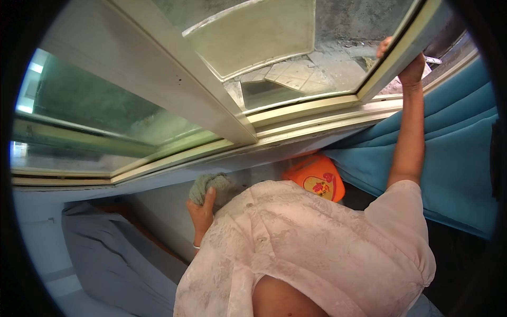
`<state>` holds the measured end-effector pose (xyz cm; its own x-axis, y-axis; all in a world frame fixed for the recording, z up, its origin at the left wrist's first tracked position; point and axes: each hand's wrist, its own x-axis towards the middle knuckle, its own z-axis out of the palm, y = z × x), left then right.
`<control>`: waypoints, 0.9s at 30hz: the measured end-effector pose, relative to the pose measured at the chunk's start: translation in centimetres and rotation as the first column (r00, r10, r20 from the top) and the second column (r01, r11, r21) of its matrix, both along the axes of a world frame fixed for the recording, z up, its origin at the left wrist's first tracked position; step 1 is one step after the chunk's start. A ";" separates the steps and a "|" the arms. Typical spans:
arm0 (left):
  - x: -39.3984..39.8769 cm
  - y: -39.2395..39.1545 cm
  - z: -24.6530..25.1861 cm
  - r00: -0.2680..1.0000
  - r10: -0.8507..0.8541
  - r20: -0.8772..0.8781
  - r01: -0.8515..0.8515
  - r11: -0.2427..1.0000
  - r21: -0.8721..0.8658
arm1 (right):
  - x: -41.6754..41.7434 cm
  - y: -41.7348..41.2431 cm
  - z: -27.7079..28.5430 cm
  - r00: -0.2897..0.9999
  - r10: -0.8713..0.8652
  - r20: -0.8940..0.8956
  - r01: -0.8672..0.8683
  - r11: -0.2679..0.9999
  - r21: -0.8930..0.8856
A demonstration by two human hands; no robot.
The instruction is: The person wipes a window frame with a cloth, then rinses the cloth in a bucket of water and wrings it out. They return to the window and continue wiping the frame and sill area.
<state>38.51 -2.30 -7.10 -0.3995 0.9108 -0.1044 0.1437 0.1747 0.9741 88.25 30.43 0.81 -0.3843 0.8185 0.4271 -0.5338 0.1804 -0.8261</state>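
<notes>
My left hand (201, 214) grips a bunched grey-green cloth (202, 190) in front of my body, below the window sill. The thumb lies over the cloth and the other fingers are hidden. At the upper right, my right arm reaches up to a window sash (400, 55) with a pale frame. My right hand (412, 73) is wrapped round the sash's outer upright, and its fingertips show on the far side, through the glass. A gap stands between this upright and the window frame at right. The pale window track (317, 121) runs beneath the sash.
A blue curtain (455, 158) hangs at right, close to my right arm. Below the sill sits an orange container (317, 178) with a printed label. Grey fabric (115, 253) drapes at lower left. A wide upright (190, 79) divides the window; a pale panel (257, 39) stands outside.
</notes>
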 end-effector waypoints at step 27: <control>-7.1 5.3 -5.4 0.955 -0.297 -0.023 0.292 0.947 -0.133 | -6.1 -1.0 6.5 -0.414 -0.738 -0.532 0.191 -0.643 0.742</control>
